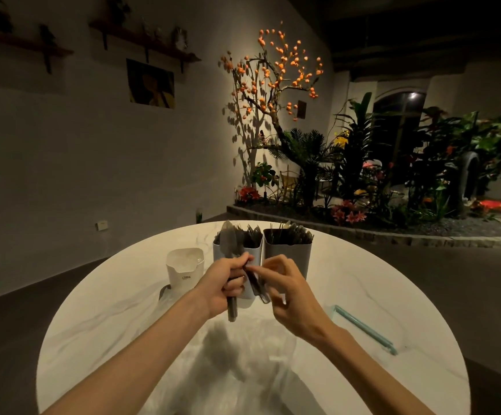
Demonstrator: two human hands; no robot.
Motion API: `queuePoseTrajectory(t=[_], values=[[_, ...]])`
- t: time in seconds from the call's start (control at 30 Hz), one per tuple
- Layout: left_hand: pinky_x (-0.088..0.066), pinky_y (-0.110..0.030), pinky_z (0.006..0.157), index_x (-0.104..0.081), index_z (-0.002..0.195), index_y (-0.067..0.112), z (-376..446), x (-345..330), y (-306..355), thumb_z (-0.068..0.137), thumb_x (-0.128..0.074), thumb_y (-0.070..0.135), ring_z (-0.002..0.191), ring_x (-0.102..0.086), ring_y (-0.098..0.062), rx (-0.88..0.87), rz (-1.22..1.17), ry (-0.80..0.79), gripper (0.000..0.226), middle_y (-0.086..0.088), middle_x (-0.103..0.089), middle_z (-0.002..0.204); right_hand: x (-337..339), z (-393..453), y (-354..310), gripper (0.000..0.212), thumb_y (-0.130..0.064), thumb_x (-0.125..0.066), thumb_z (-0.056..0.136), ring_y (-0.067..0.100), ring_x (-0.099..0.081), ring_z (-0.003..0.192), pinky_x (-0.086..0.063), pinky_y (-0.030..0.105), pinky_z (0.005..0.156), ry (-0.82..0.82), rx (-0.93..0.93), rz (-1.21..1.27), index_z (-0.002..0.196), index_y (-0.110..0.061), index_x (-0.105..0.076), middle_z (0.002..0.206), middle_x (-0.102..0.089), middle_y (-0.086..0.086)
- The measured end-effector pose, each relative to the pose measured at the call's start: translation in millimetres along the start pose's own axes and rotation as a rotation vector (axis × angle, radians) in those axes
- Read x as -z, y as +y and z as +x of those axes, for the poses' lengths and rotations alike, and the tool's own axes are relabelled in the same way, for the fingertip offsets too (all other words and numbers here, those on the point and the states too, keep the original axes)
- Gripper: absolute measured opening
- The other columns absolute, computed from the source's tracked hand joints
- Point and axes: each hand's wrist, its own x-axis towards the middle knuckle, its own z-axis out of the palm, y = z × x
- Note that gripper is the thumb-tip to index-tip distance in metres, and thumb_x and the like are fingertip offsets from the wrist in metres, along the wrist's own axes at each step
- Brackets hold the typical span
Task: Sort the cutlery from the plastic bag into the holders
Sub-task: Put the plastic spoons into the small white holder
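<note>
My left hand grips a bundle of dark cutlery upright above the table; my right hand pinches one piece beside it. The white holder reads "CRBW".

The white holder on the left of the round table has small dark letters on its front. They look like "CRBW". The letters sit low on the front wall, in the middle. No other words or numbers can be read.
</note>
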Motion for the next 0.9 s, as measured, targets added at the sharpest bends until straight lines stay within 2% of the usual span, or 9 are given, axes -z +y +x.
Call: queuePoseTrajectory(t=[0.07,0.13,0.17,0.23,0.33,0.47,0.57,0.73,0.9], values=[[-0.019,-0.016,0.035,-0.062,0.093,0.009,3,4,10,0.104,-0.052,0.020,0.037,-0.024,-0.005,-0.046,0.144,0.018,0.019,0.006,-0.031,0.050,7,9,-1,0.065,0.005,-0.054,0.093,0.008,-0.053,0.108,-0.052,0.013,0.083,0.061,-0.129,0.151,0.141,-0.037,-0.049,0.122,-0.050,-0.006],[-0.020,-0.016,0.037,-0.061,0.095,0.009,2,6,23,0.105,-0.052,0.021,0.044,-0.024,-0.006,-0.047,0.350,-0.052,0.018,0.005,-0.032,0.056,21,30,-9,0.049,-0.019,-0.057,0.101,0.012,-0.060,0.106,-0.054,0.015,0.069,0.093,-0.338,0.387,0.147,-0.031,-0.042,0.128,-0.056,-0.002],[-0.021,-0.016,0.039,-0.061,0.097,0.009,2,5,29,0.105,-0.052,0.022,0.046,-0.024,-0.006,-0.034,0.440,-0.107,0.017,0.005,-0.033,0.058,28,43,-14,0.052,-0.033,-0.057,0.101,0.014,-0.063,0.106,-0.053,0.017,0.065,0.071,-0.413,0.457,0.149,-0.028,-0.039,0.130,-0.058,-0.001],[-0.021,-0.017,0.042,-0.058,0.100,0.008,2,1,40,0.104,-0.053,0.022,0.050,-0.026,-0.007,0.001,0.557,-0.207,0.015,0.004,-0.036,0.062,37,66,-20,0.049,-0.042,-0.053,0.101,0.013,-0.068,0.090,-0.047,0.016,0.058,0.023,-0.432,0.525,0.146,-0.026,-0.041,0.120,-0.067,0.002],[-0.018,-0.018,0.045,-0.058,0.099,0.009,5,-1,58,0.104,-0.053,0.020,0.052,-0.026,-0.007,0.038,0.563,-0.308,0.013,0.002,-0.034,0.065,49,95,-25,0.027,-0.035,-0.049,0.105,0.006,-0.061,0.065,-0.040,0.019,0.052,-0.063,-0.355,0.628,0.125,-0.021,-0.060,0.097,-0.074,0.005],[-0.021,-0.019,0.046,-0.058,0.099,0.009,17,15,90,0.101,-0.056,0.020,0.052,-0.029,-0.007,0.039,0.562,-0.369,0.010,0.001,-0.037,0.067,65,131,-20,0.026,-0.025,-0.057,0.100,0.012,-0.062,0.071,-0.049,0.018,0.055,-0.309,-0.369,0.938,0.122,-0.017,-0.066,0.104,-0.074,0.007],[-0.023,-0.018,0.046,-0.062,0.096,0.010,28,25,106,0.100,-0.058,0.019,0.052,-0.030,-0.008,0.079,0.567,-0.434,0.010,0.000,-0.037,0.067,69,152,-12,0.033,-0.018,-0.062,0.095,0.013,-0.061,0.074,-0.052,0.017,0.055,-0.427,-0.396,1.019,0.127,-0.011,-0.064,0.107,-0.070,0.012],[-0.023,-0.017,0.043,-0.062,0.078,0.017,57,34,107,0.100,-0.058,0.020,0.049,-0.029,-0.008,-0.090,0.512,-0.341,0.022,0.003,-0.037,0.062,66,183,2,0.036,-0.007,-0.072,0.085,0.016,-0.068,0.076,-0.056,0.020,0.062,-0.289,-0.356,0.900,0.120,-0.003,-0.065,0.106,-0.071,0.017],[-0.018,-0.020,0.045,-0.055,0.083,0.014,76,42,100,0.096,-0.059,0.026,0.047,-0.027,-0.008,-0.175,0.370,-0.254,0.019,0.002,-0.035,0.063,56,203,10,0.026,-0.002,-0.071,0.089,0.015,-0.073,0.075,-0.058,0.021,0.066,-0.175,-0.284,0.788,0.114,0.005,-0.067,0.095,-0.076,0.012]])
